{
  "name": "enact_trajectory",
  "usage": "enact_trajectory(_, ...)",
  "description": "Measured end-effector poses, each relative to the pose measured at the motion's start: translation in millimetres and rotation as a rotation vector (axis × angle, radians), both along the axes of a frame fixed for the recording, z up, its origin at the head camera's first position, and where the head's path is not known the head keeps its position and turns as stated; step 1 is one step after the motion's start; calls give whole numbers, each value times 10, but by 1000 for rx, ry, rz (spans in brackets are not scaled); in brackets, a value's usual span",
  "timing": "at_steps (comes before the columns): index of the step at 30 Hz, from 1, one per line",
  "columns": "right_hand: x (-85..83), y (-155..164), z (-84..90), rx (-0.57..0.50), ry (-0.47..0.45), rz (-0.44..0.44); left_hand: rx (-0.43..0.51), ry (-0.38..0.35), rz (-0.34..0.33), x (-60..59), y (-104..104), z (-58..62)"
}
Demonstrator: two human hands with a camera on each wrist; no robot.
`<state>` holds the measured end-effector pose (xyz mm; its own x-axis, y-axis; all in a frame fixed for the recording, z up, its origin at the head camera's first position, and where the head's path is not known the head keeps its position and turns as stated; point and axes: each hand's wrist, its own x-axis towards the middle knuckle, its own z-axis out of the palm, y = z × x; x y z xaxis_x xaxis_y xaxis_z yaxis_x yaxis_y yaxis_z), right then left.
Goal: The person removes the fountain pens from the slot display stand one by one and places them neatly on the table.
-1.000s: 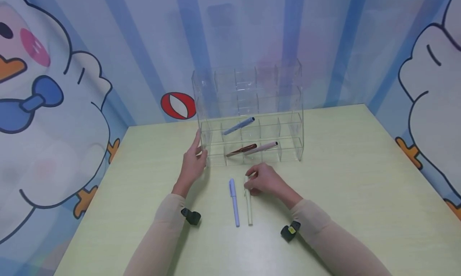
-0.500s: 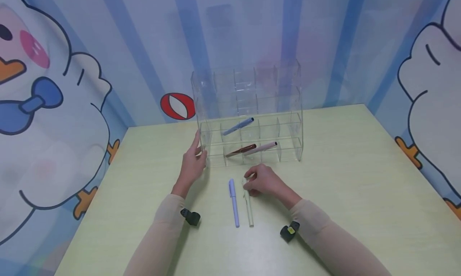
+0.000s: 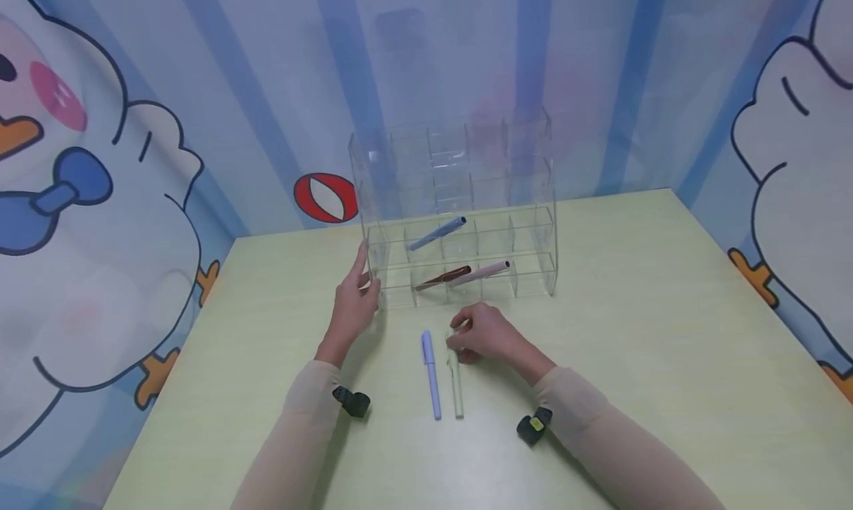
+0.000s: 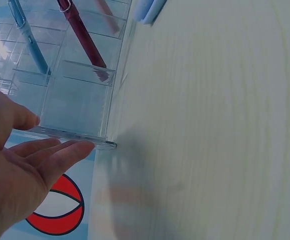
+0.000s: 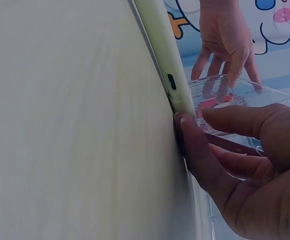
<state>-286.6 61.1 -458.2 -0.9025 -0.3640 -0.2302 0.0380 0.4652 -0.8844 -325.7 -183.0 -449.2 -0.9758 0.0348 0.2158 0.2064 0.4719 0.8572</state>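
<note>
Only right wrist shows fingertips (image 5: 187, 135) touching green pen (image 5: 159, 50).

A blue pen (image 3: 436, 233) leans in the upper row of compartments, and a dark red pen (image 3: 443, 277) and a pink pen (image 3: 481, 273) lean side by side in the row below. A lilac pen (image 3: 431, 374) lies flat on the pale green surface (image 3: 640, 332), lengthwise toward the viewer. The walls behind carry blue stripes, cartoon ducks and a red and white ball (image 3: 326, 198)
</note>
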Motion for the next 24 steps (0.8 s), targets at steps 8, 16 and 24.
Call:
enact_trajectory(8,5,28,18,-30,-30,0,54,-6,3,-4,4,-2)
enact_trajectory(16,-35,84,94,-51,16,-26,72,42,14,-35,2,-8)
enact_trajectory(24,-74,247,480,-297,183,-184,73,19,0,-7,40,85)
